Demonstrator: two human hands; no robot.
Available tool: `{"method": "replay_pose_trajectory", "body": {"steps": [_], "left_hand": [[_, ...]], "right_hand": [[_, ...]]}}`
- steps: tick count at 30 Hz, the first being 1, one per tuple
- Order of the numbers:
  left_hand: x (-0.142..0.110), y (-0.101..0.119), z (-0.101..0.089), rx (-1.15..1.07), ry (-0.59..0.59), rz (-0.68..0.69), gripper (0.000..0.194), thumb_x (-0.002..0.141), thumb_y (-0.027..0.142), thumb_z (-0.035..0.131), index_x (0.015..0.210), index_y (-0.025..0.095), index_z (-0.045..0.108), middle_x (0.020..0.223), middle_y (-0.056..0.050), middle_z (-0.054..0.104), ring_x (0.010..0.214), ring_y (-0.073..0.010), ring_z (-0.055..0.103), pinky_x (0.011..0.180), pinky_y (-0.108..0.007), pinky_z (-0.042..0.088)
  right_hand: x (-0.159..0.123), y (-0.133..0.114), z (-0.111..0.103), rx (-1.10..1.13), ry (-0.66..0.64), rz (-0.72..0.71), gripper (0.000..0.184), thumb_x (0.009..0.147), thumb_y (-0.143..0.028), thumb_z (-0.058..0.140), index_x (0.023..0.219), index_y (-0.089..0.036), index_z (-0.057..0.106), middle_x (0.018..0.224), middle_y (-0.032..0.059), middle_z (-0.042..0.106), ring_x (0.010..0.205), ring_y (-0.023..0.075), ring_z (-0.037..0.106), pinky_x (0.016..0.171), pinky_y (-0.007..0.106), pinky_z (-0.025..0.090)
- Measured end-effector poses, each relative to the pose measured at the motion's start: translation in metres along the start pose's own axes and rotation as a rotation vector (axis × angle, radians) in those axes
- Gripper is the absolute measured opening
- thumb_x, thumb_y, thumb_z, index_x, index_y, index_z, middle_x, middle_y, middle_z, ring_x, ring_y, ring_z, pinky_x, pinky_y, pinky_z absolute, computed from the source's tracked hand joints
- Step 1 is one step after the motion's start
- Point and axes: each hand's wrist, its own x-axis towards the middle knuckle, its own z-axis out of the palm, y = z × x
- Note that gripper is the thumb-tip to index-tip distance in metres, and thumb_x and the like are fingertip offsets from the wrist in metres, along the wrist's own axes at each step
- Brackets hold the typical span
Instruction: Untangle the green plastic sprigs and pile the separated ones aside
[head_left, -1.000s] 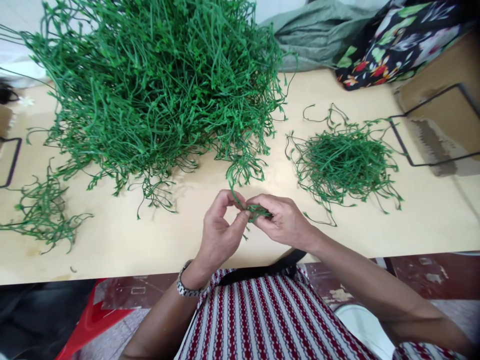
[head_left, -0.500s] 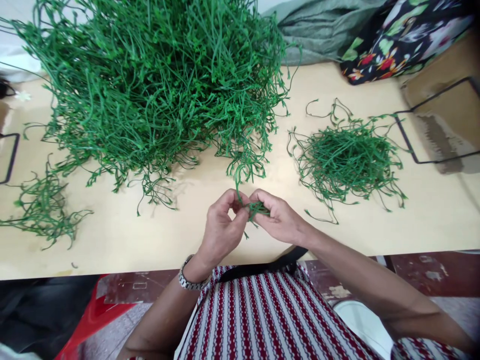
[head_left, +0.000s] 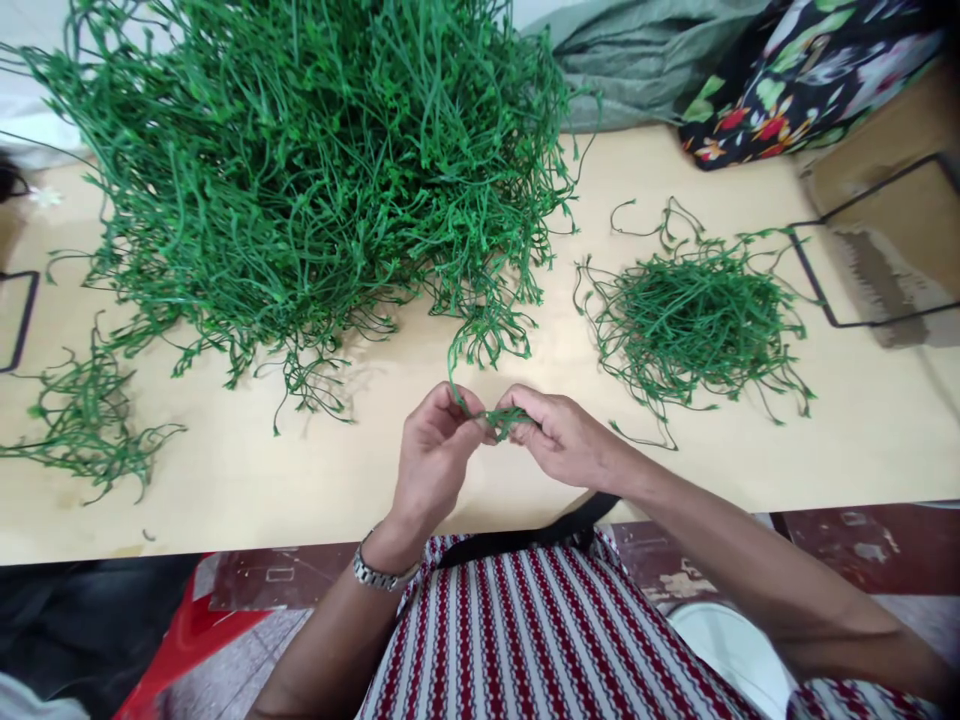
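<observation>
My left hand (head_left: 433, 455), with a metal watch on the wrist, pinches a thin green stem between thumb and fingers. The upper end of that stem (head_left: 452, 362) curves up above the hand. My right hand (head_left: 566, 440) is closed round a small bunch of green stems (head_left: 510, 420), which pokes out toward the left fingertips. Both hands are close together just above the table (head_left: 315, 490). Beyond them rises a large heap of green, plastic-looking stems with small forked tips (head_left: 322, 180).
A smaller pile of stems (head_left: 697, 325) lies to the right, and a loose cluster (head_left: 90, 420) at the left. Black wire frames (head_left: 862, 322) stand at both sides. A cardboard box (head_left: 892, 200), a floral cloth (head_left: 810, 90) and a grey-green sack (head_left: 645, 60) are at the back right.
My left hand has shifted slightly left, and the stem in it now leans further left. My right hand stays nearly in place with the bunch.
</observation>
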Motion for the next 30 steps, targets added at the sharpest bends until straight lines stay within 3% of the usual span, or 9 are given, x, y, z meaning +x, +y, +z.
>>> {"method": "replay_pose_trajectory", "body": {"steps": [6,10,17,20,23,26,29,30], "left_hand": [[0.0,-0.002,-0.004,-0.122,-0.049,-0.2,0.009,0.06,0.008,0.064,0.067,0.013,0.06,0.065,0.001,0.058,0.055,-0.0074,0.051,0.059,-0.022,0.041],[-0.003,-0.005,-0.007,-0.173,-0.026,-0.192,0.01,0.059,0.011,0.07,0.064,0.012,0.061,0.061,0.001,0.059,0.056,-0.0084,0.053,0.061,-0.023,0.041],[-0.006,-0.006,-0.018,-0.281,-0.262,-0.386,0.013,0.065,0.019,0.069,0.072,0.013,0.059,0.065,-0.004,0.065,0.058,-0.0141,0.059,0.061,-0.027,0.043],[-0.012,-0.006,-0.015,-0.346,-0.319,-0.441,0.013,0.07,0.023,0.065,0.074,0.016,0.055,0.058,0.0,0.058,0.05,-0.011,0.053,0.055,-0.025,0.039],[-0.021,0.009,-0.019,-0.314,-0.325,-0.49,0.012,0.07,0.023,0.064,0.07,0.016,0.054,0.048,0.005,0.04,0.04,-0.0051,0.034,0.044,-0.021,0.027],[-0.025,0.037,-0.035,-0.155,-0.278,-0.441,0.012,0.069,0.024,0.066,0.066,0.017,0.057,0.045,0.006,0.033,0.039,-0.0043,0.024,0.04,-0.021,0.018],[-0.022,0.058,-0.052,-0.027,-0.082,-0.208,0.011,0.067,0.024,0.068,0.063,0.019,0.059,0.048,0.004,0.038,0.041,-0.0049,0.026,0.042,-0.022,0.019],[-0.02,0.061,-0.055,0.034,-0.127,-0.259,0.012,0.065,0.024,0.069,0.062,0.018,0.059,0.047,0.004,0.037,0.041,-0.0055,0.027,0.042,-0.022,0.019]], "right_hand": [[0.0,0.005,0.002,-0.167,0.033,-0.074,0.014,0.081,-0.009,0.038,0.084,-0.016,0.049,0.074,0.0017,0.054,0.064,0.0103,0.047,0.059,0.022,0.036],[0.0,0.003,-0.001,-0.236,-0.002,-0.11,0.015,0.076,-0.005,0.037,0.081,-0.016,0.047,0.073,0.0023,0.054,0.063,0.0109,0.048,0.058,0.022,0.036],[-0.001,0.009,-0.004,-0.25,-0.088,-0.154,0.018,0.072,-0.003,0.035,0.078,-0.017,0.043,0.068,0.0009,0.053,0.062,0.0109,0.048,0.058,0.022,0.035],[-0.003,0.004,-0.002,-0.305,-0.107,-0.205,0.019,0.07,-0.003,0.033,0.077,-0.019,0.04,0.065,-0.0005,0.048,0.058,0.0107,0.043,0.054,0.022,0.033],[-0.01,-0.004,-0.008,-0.38,-0.183,-0.346,0.02,0.069,-0.002,0.032,0.074,-0.02,0.038,0.061,-0.0018,0.044,0.051,0.0097,0.036,0.048,0.022,0.027],[-0.024,-0.006,-0.028,-0.489,-0.14,-0.426,0.025,0.066,0.002,0.03,0.071,-0.021,0.039,0.055,-0.0038,0.037,0.046,0.0085,0.031,0.043,0.023,0.022],[-0.037,-0.001,-0.052,-0.623,0.047,-0.359,0.029,0.065,0.003,0.03,0.075,-0.021,0.044,0.053,-0.0041,0.038,0.046,0.0077,0.038,0.044,0.022,0.027],[-0.041,0.0,-0.059,-0.667,0.079,-0.342,0.03,0.065,0.002,0.031,0.077,-0.021,0.046,0.054,-0.0034,0.041,0.047,0.0078,0.04,0.045,0.021,0.03]]}}
